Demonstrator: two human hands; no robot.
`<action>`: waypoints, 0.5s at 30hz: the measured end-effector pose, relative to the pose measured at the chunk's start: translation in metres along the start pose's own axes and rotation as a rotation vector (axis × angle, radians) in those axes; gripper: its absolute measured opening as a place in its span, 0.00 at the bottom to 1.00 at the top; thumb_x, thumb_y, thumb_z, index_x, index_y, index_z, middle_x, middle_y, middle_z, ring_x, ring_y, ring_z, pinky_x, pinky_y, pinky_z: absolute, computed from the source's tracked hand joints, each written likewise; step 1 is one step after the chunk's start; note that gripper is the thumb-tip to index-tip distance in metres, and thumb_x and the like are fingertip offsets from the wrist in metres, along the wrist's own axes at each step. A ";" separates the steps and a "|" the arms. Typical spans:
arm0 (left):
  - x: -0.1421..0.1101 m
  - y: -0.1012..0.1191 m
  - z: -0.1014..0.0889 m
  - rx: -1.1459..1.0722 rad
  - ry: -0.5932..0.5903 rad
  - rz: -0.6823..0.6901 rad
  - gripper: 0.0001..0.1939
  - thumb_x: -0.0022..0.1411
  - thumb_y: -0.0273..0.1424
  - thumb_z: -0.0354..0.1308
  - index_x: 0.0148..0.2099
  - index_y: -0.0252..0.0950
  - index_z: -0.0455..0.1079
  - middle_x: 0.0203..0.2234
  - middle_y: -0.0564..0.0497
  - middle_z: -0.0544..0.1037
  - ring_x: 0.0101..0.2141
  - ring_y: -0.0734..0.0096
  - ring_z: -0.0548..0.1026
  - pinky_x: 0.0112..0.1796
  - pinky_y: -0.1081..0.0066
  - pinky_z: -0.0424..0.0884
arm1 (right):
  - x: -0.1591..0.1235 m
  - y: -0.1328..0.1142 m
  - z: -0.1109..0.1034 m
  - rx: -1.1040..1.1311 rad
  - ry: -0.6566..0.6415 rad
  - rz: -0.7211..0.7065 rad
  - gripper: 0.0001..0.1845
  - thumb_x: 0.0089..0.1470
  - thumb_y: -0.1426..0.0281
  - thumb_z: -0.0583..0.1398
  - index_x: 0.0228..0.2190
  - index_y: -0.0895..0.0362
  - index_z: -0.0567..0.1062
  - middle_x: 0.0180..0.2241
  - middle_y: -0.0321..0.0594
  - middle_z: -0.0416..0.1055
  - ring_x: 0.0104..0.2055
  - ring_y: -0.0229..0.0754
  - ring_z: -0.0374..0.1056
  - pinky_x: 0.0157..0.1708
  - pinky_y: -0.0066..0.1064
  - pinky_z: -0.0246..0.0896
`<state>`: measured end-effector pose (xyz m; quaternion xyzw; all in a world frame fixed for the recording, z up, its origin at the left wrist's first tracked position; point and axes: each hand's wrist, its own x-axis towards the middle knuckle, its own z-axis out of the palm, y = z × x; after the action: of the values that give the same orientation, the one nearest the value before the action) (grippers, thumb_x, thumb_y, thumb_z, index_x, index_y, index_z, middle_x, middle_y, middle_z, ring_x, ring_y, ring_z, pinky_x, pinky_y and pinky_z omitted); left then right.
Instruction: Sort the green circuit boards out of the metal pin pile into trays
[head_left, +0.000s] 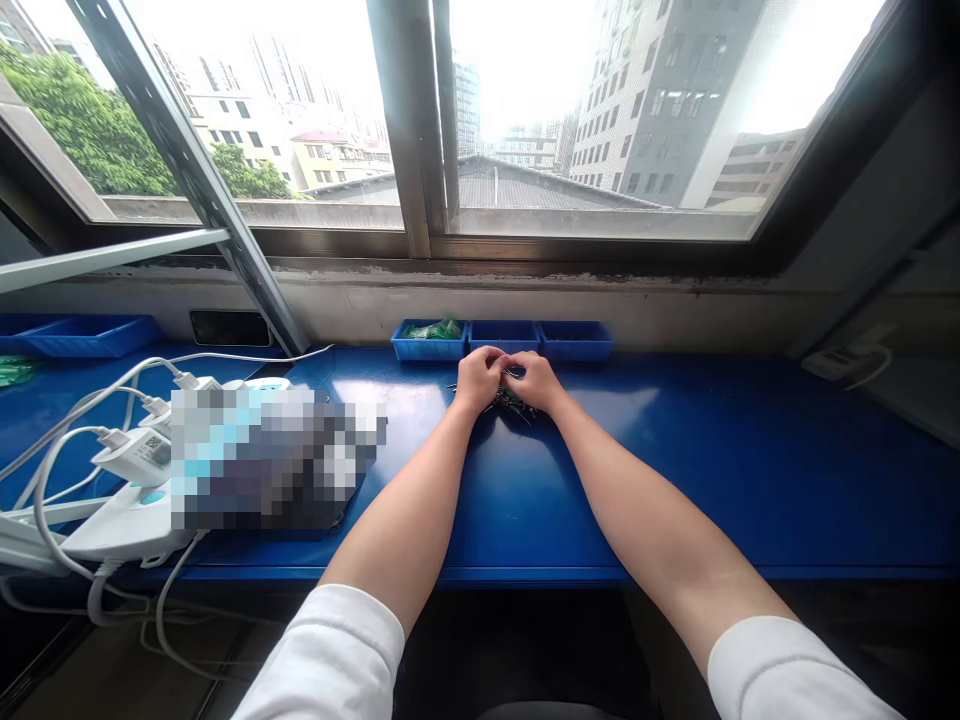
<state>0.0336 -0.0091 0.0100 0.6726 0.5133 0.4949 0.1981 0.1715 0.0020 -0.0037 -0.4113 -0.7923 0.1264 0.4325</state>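
Head view, forward and down over a glossy blue workbench top (675, 470) set against a window sill.

Left hand (478, 378): curled, knuckles up, fingers drawn in toward the thumb. It rests at the left edge of a small heap of thin dark metal wire-like parts (511, 401) lying on the bench. Whether a part is actually pinched cannot be told; the pieces are too small.

Right hand (534, 380): also curled, fingertips meeting those of the left hand directly above the heap. The two hands touch at the fingertips. Grip on any single piece: cannot tell.

The heap sits near the far centre of the bench, between and under the two hands, just short of the trays.

At 12 o'clock from the hands, just beyond them, a row of three shallow blue plastic trays stands along the sill:
- left tray (429, 346), holding green packets (433, 329);
- middle tray (505, 335);
- right tray (576, 341), contents unclear.

At 9 o'clock, well apart from the hands: a pixelated block, with white power adapters (135, 455) and white cables (45, 470) around it on a white power strip (124, 525).

At 10 o'clock, far left: another shallow blue tray (94, 335).

Both forearms bare; white sleeves (330, 655) at the bottom edge.
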 end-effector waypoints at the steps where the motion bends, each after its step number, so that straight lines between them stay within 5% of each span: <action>1: 0.000 0.001 0.000 -0.014 0.005 -0.016 0.08 0.60 0.32 0.54 0.36 0.36 0.73 0.32 0.52 0.78 0.34 0.72 0.74 0.38 0.73 0.69 | 0.000 -0.002 -0.001 0.042 -0.006 0.007 0.07 0.50 0.67 0.62 0.33 0.55 0.78 0.33 0.38 0.75 0.37 0.44 0.68 0.40 0.32 0.61; 7: 0.001 0.001 -0.001 -0.003 0.045 -0.073 0.09 0.59 0.36 0.56 0.35 0.36 0.72 0.31 0.51 0.78 0.33 0.71 0.74 0.36 0.73 0.68 | 0.002 0.001 0.000 0.165 0.032 0.117 0.13 0.54 0.62 0.58 0.27 0.56 0.76 0.27 0.36 0.73 0.29 0.40 0.67 0.30 0.29 0.60; 15: 0.002 -0.003 0.000 0.197 0.035 -0.124 0.13 0.61 0.40 0.54 0.32 0.38 0.72 0.28 0.51 0.78 0.33 0.67 0.74 0.38 0.68 0.66 | 0.005 0.005 0.000 0.410 0.082 0.222 0.14 0.49 0.57 0.59 0.29 0.56 0.72 0.25 0.38 0.72 0.30 0.43 0.69 0.32 0.32 0.64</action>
<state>0.0325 -0.0065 0.0087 0.6472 0.6034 0.4403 0.1522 0.1723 0.0094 -0.0037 -0.4043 -0.6818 0.3144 0.5223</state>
